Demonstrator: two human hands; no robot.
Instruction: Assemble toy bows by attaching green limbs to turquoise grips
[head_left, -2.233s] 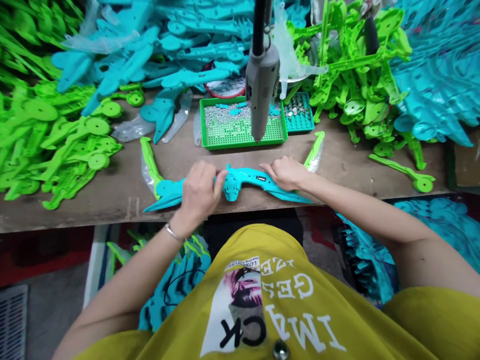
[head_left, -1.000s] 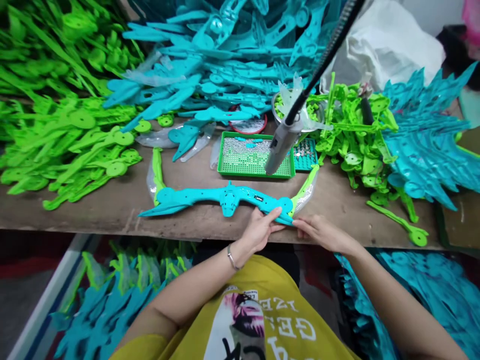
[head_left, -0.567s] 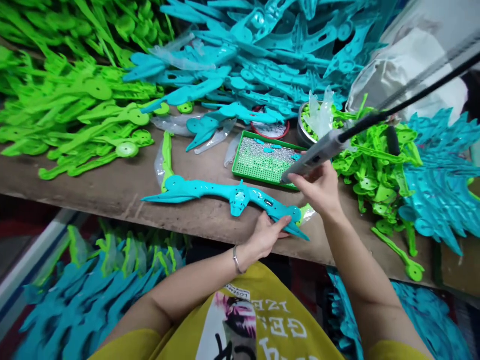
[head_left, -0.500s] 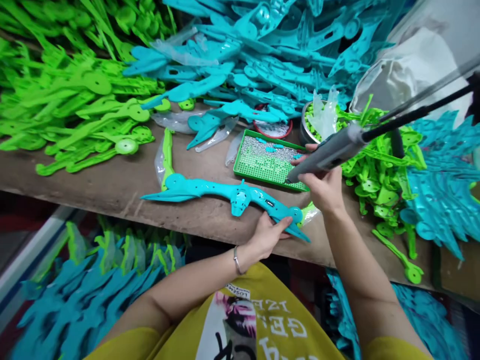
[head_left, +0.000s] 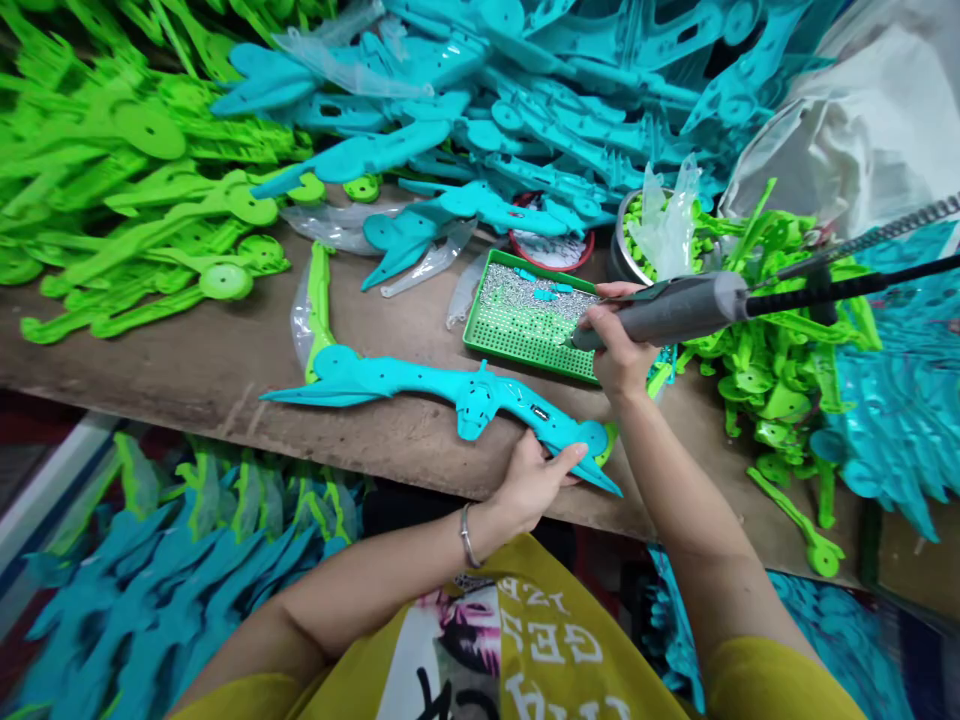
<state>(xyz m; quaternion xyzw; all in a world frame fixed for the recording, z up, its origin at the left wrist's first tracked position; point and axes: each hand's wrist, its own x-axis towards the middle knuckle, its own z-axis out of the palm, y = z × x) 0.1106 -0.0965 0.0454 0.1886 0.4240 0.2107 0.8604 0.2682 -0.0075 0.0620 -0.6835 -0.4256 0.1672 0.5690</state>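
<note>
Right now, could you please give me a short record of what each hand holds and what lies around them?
Left hand: grips the right end of the blue toy bow, which lies flat on the bench
Right hand: wrapped round the grey power screwdriver, tip at the green tray
Green tray: small silver screws inside, just behind the bow
Bench left: heap of green parts
Bench back: heap of blue parts
</note>
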